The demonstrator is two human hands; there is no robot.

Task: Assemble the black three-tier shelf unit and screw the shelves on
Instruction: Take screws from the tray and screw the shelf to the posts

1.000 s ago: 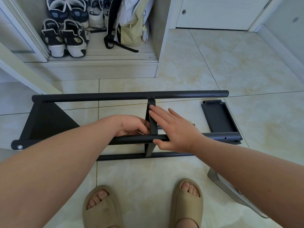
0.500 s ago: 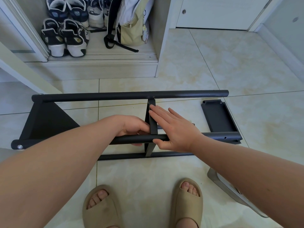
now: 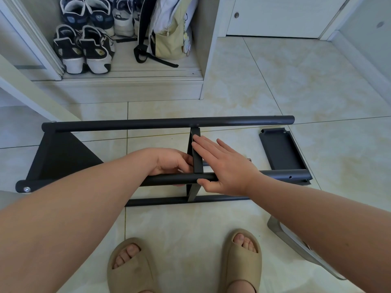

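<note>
1. Shelf frame (image 3: pixel 169 124) lay on its side on the tiled floor (image 3: pixel 275 81), before the person's sandals (image 3: pixel 243 256).
2. Right hand (image 3: pixel 224 166) lay flat, fingers straight, against the middle shelf (image 3: pixel 197 163), thumb on the front tube (image 3: pixel 169 179).
3. Left hand (image 3: pixel 171 161) curled at that joint; I couldn't tell what it held.

shelf unit (image 3: pixel 148 124) black | slippers (image 3: pixel 243 263) beige | floor (image 3: pixel 317 92) cream marbled | sneakers (image 3: pixel 93 49) navy-white | bag (image 3: pixel 169 39) pale yellow-green
</note>
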